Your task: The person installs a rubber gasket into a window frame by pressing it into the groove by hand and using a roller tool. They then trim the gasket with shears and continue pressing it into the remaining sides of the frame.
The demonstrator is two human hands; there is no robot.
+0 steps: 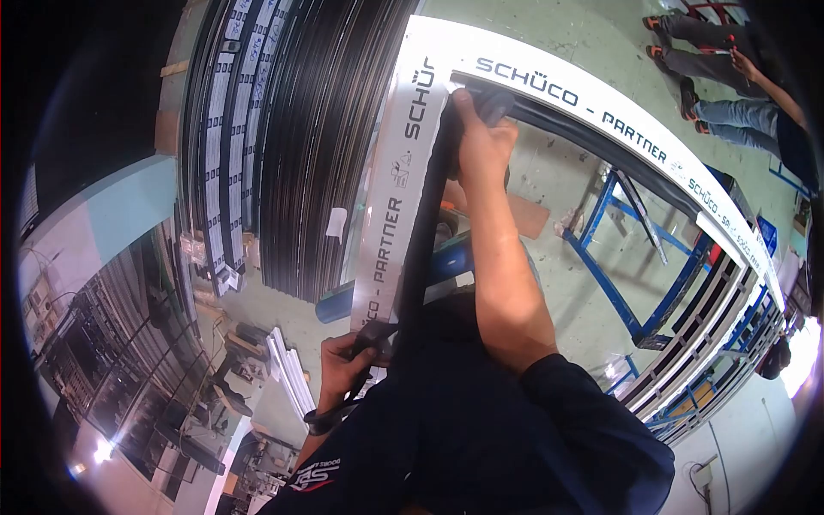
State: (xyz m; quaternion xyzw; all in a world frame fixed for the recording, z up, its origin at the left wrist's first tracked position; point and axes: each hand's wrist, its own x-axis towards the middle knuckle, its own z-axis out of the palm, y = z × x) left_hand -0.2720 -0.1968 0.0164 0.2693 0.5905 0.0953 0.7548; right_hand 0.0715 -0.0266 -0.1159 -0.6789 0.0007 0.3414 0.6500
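Observation:
A large window or door frame [388, 206] with white protective film printed "SCHÜCO - PARTNER" lies in front of me, its corner at the top. Black rubber gasket [558, 129] runs along its inner edge. My right hand [485, 137] reaches to that inner corner, closed round the dark gasket, with the thumb pressed at the corner; some of its fingers are hidden. Lower down, beside the frame's left member, my left hand [348, 365] is closed on a loose black piece of gasket [376, 335]. A dark band [324, 419] circles the left wrist.
Long dark profiles [322, 146] are stacked at the left. Blue metal stands [614, 292] are visible through and beyond the frame. Light strips [290, 373] stand at lower left. Other people [738, 94] are at upper right. Slatted racking [695, 343] curves along the right.

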